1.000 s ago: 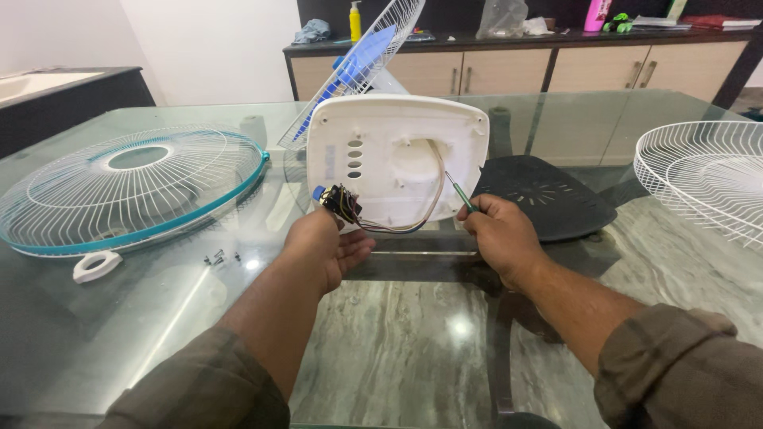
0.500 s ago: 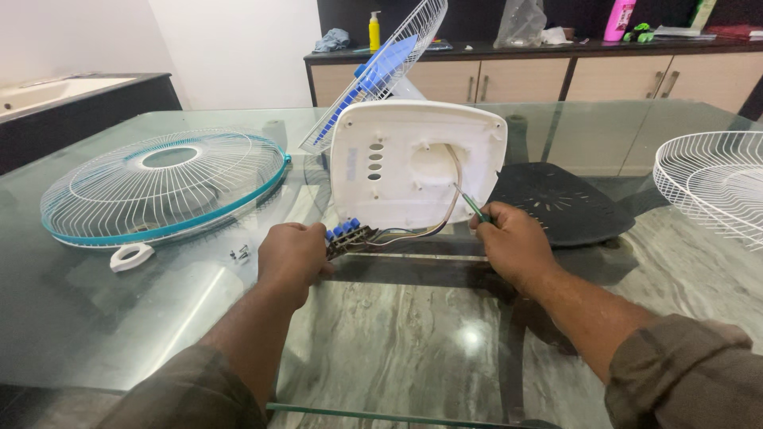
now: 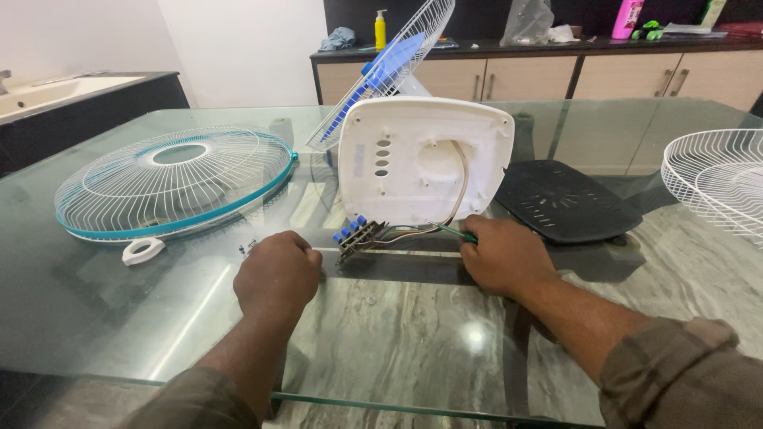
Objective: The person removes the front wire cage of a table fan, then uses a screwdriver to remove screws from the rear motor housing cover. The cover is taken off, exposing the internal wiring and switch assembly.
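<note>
Your left hand (image 3: 277,274) rests curled in a loose fist on the glass bench (image 3: 397,334), holding nothing visible, just left of the blue-buttoned switch block (image 3: 355,233). That block lies on the glass at the lower left corner of the white fan base (image 3: 425,159), which stands tilted on its edge; thin wires (image 3: 445,214) run from the block up into the base's round recess. Your right hand (image 3: 501,254) is clenched around a green-handled screwdriver (image 3: 457,233), tip pointing at the wires. Small screws (image 3: 248,247) lie just left of your left hand. A teal-rimmed grille (image 3: 171,183) fills the left, a black plate (image 3: 568,202) and a white grille (image 3: 715,187) the right; the near bench edge stays open.
</note>
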